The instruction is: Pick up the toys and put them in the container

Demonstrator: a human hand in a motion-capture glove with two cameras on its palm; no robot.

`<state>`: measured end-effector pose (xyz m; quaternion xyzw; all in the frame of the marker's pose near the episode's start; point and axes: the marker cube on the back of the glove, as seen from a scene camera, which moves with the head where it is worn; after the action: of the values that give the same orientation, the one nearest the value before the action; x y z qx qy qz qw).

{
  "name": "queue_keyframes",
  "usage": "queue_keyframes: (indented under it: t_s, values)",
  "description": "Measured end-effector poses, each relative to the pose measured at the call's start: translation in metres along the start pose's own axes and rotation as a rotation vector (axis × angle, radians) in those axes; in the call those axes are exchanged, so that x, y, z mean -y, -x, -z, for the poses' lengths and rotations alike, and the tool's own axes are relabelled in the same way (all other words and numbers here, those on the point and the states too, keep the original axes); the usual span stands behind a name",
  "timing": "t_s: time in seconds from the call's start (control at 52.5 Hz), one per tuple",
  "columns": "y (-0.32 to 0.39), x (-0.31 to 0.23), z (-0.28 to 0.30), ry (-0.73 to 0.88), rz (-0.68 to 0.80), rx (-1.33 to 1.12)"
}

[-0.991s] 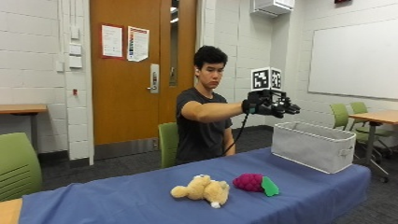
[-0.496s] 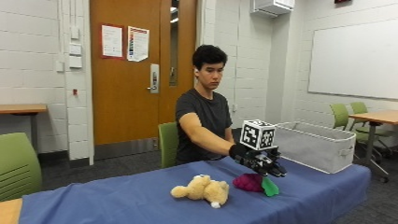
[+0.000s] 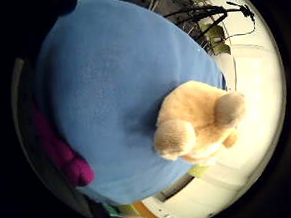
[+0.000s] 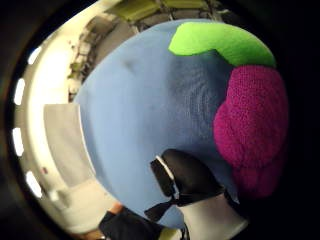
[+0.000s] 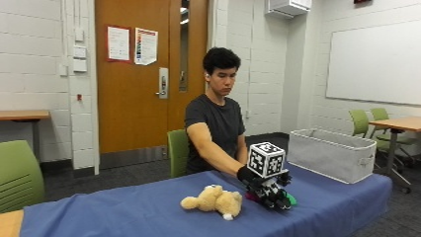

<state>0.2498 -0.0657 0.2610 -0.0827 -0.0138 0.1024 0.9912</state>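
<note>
Outside view shows a person seated behind a table covered in blue cloth [image 5: 131, 212], the gloved right hand [image 5: 266, 190] lowered onto the magenta and green plush toy [image 5: 288, 200], which lies on the cloth just beside the tan teddy bear [image 5: 214, 200]. The bear lies on its side, its long axis running along the table's length, head toward the hand and legs toward the far end of the cloth. The grey fabric container [image 5: 332, 153] stands on the same table, well apart from both toys, near its end.

Most of the magenta toy is hidden under the hand from outside; only a green edge and a sliver of magenta show. In the thumb side palm view that toy [image 4: 252, 125] fills one side of the picture, magenta body and green part lying flat on the cloth, and the thumb [image 4: 187, 177] is held away from it over bare cloth. Whether the other fingers close round the toy cannot be told. The little finger side palm view shows the bear [image 3: 199, 123] close by and a magenta strip at the rim.

Half a second ago the hand was above the toy; a second ago it was raised at shoulder height near the container.
</note>
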Motion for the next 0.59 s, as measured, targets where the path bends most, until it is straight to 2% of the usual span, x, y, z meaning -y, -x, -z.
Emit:
queue_keyframes:
  t_s: [0.248,0.591]
  values:
    - [0.001,-0.003,0.001,0.013,-0.031,0.143]
    - [0.017,-0.013,0.039,-0.082,0.025,0.093]
